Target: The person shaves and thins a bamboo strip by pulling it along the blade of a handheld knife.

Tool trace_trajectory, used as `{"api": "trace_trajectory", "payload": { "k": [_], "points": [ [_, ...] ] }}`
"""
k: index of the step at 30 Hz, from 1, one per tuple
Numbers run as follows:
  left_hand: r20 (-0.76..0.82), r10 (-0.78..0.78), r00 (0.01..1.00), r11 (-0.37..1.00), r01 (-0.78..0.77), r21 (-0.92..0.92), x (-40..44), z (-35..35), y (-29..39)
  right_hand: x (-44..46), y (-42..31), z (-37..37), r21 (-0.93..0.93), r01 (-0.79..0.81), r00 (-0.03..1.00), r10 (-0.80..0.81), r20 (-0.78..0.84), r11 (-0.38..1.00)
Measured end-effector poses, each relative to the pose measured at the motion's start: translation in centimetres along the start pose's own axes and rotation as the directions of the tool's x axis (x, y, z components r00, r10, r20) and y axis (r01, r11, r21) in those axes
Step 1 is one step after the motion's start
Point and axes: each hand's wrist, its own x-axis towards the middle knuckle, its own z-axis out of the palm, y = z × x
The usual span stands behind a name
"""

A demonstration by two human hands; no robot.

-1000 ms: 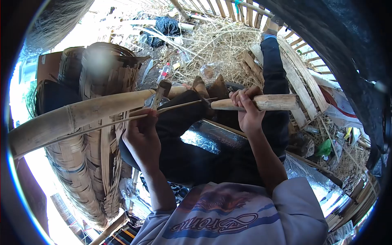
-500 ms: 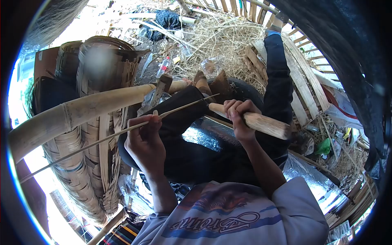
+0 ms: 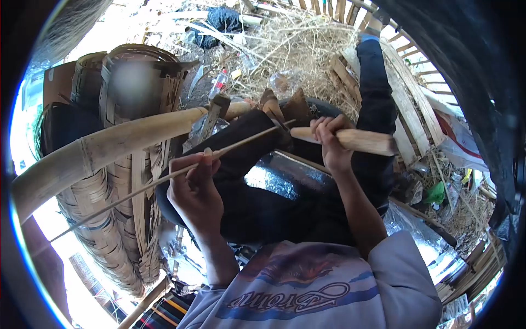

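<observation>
My left hand [image 3: 196, 180] pinches a long thin bamboo strip [image 3: 137, 190], which runs from the lower left up to the right across my dark-clad leg. My right hand [image 3: 333, 143] is wrapped round the wooden handle [image 3: 367, 141] of a knife. The knife's dark blade [image 3: 280, 125] lies at the right end of the strip, by my knee; whether they touch is hard to tell. Behind my left hand a thick bamboo pole [image 3: 109, 143] slants across, with a short wooden piece [image 3: 215, 115] standing at its right part.
Rolled woven bamboo mats [image 3: 134, 219] stand at the left. Beyond my legs lie straw shavings [image 3: 307, 49], a plastic bottle [image 3: 219, 83] and black plastic [image 3: 223, 20]. Wooden planks [image 3: 408, 93] and a slatted fence [image 3: 422, 60] are at the right. Shiny foil [image 3: 427, 247] lies at lower right.
The strip has swung clear of the thick pole and shifted within my left hand. My right hand tilted the knife handle downward, then raised it back towards level, with the blade now nearer the strip's end.
</observation>
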Motion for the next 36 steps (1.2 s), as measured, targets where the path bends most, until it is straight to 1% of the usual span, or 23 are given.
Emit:
{"api": "trace_trajectory", "payload": {
  "k": [2,4,5,6,8,9,10,12,13,14,16,17,18,20,22,24,26,28,29,30,32,33,36],
  "points": [
    [-0.004,0.023,1.000,0.999,-0.023,-0.028,-0.1,0.2,-0.3,0.3,-0.6,1.2,0.006,0.060,0.997,-0.060,0.041,0.998],
    [-0.025,0.058,0.998,0.996,-0.060,-0.069,-0.2,0.3,-0.2,-0.2,0.2,1.5,-0.134,0.060,0.995,-0.048,0.092,0.989],
    [0.006,0.013,1.000,0.997,-0.012,-0.071,-0.2,0.4,-0.1,-0.7,2.2,-0.1,-0.217,0.006,0.996,0.014,0.088,0.976],
    [0.036,-0.031,0.999,0.997,0.034,-0.070,-0.2,0.4,0.0,-1.0,3.2,-1.0,-0.219,0.017,0.995,0.005,0.097,0.976],
    [0.032,-0.033,0.999,0.996,0.035,-0.085,-0.6,0.1,-0.1,-0.4,3.1,-0.3,-0.258,-0.082,0.996,0.071,-0.053,0.963],
    [0.028,-0.045,0.999,0.994,0.048,-0.093,-0.6,0.1,-0.3,-0.4,2.7,-0.5,-0.240,0.032,0.999,-0.023,0.041,0.970],
    [0.034,-0.058,0.998,0.995,0.061,-0.077,-0.8,0.1,-0.6,-0.3,1.6,0.5,-0.233,0.014,1.000,-0.007,0.029,0.972],
    [-0.038,0.038,0.999,0.994,-0.042,-0.101,-0.6,0.5,-0.8,0.1,0.1,1.5,-0.139,0.092,0.996,-0.090,0.023,0.986],
    [-0.060,-0.002,0.998,0.991,-0.006,-0.135,-0.4,0.7,-0.5,0.0,-0.4,1.6,-0.114,0.129,0.989,-0.120,0.086,0.985],
    [-0.060,-0.003,0.998,0.991,-0.006,-0.137,-0.5,0.9,-0.5,-0.1,-0.2,1.3,-0.116,0.129,0.989,-0.120,0.087,0.985],
    [-0.082,-0.003,0.997,0.992,-0.008,-0.125,-0.4,1.0,-0.4,-0.9,1.7,-0.1,-0.316,0.089,0.995,-0.074,0.059,0.945],
    [-0.083,0.001,0.997,0.992,-0.011,-0.125,-0.5,1.1,-0.4,-1.2,2.6,-0.8,-0.261,-0.023,1.000,0.019,-0.019,0.965],
    [-0.075,0.003,0.997,0.992,-0.012,-0.127,-0.6,1.1,-0.5,-1.6,3.0,-2.0,-0.260,-0.018,1.000,0.014,-0.017,0.965],
    [-0.074,0.010,0.997,0.992,-0.019,-0.126,-0.2,1.5,-0.7,-0.8,2.4,-1.9,-0.175,-0.037,0.988,0.010,-0.153,0.984],
    [-0.094,0.033,0.995,0.985,-0.049,-0.163,-0.5,1.5,-0.8,-1.8,1.2,-1.0,-0.115,-0.034,0.987,0.016,-0.160,0.993],
    [-0.084,-0.001,0.996,0.985,-0.013,-0.172,-0.3,1.8,-0.8,-1.3,0.3,0.1,-0.142,0.071,0.997,-0.070,0.013,0.987],
    [-0.101,0.034,0.994,0.979,-0.053,-0.197,-0.3,1.9,-1.1,-1.7,2.1,-0.7,-0.189,0.081,0.997,-0.076,0.032,0.979],
    [-0.102,0.024,0.995,0.981,-0.043,-0.191,-0.4,2.0,-1.0,-1.6,3.6,-1.3,-0.320,0.001,0.999,-0.012,-0.031,0.948],
    [-0.102,0.014,0.995,0.983,-0.032,-0.183,-0.3,2.1,-1.0,-1.4,3.9,-1.6,-0.296,-0.047,0.994,0.017,-0.105,0.954],
    [-0.107,0.020,0.994,0.983,-0.039,-0.180,-0.1,2.2,-1.0,-1.1,4.1,-2.2,-0.290,-0.042,0.995,0.013,-0.101,0.956],
    [-0.102,0.014,0.995,0.979,-0.034,-0.200,-0.4,2.1,-1.1,-0.8,1.6,-0.8,-0.094,-0.006,0.998,0.001,-0.058,0.996],
    [-0.101,0.010,0.995,0.982,-0.029,-0.187,-0.4,2.1,-1.0,-0.7,0.5,0.3,-0.044,0.019,1.000,-0.019,-0.012,0.999],
    [-0.083,0.021,0.996,0.988,-0.033,-0.153,-0.3,2.0,-1.0,-1.3,1.8,0.3,-0.085,0.017,1.000,-0.017,-0.006,0.996]
  ]
}}
